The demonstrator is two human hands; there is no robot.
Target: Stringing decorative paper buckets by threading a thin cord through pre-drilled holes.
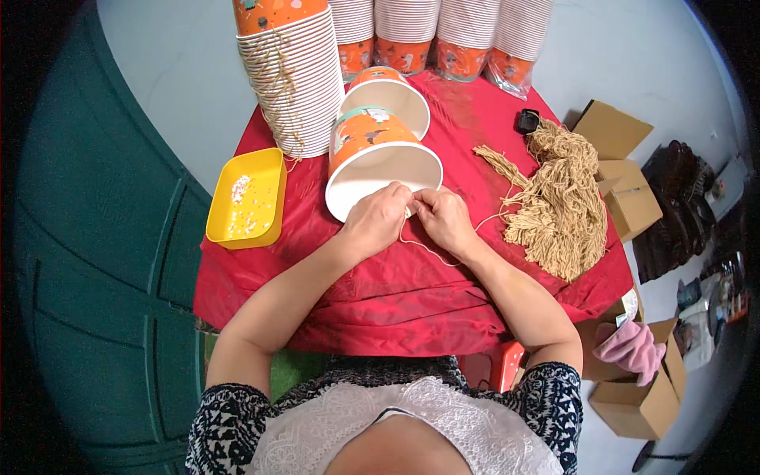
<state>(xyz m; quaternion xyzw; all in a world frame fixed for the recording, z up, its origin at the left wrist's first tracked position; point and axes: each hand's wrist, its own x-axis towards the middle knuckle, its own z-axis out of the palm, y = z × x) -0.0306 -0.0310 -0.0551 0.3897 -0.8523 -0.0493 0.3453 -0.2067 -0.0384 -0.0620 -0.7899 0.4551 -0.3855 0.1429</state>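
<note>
An orange printed paper bucket [366, 133] lies on its side on the red-covered table, its white mouth toward me. At its lower rim my left hand [378, 215] and my right hand [445, 223] meet, fingertips pinched close together. Both hands are closed on a thin tan string [427, 250], which loops down below them and runs right, past my right wrist. A small pale bit shows between the fingertips, too small to make out. The string's end is hidden by my fingers. A second orange bucket [408, 96] lies just behind the first.
To the left are a yellow tray [279, 207] with small white and pink pieces and a tall bucket stack [297, 87] draped with strings. A tan string bundle [564, 210] lies right. More stacks [467, 59] stand at the back. Cardboard boxes [631, 198] sit beyond the table's right edge.
</note>
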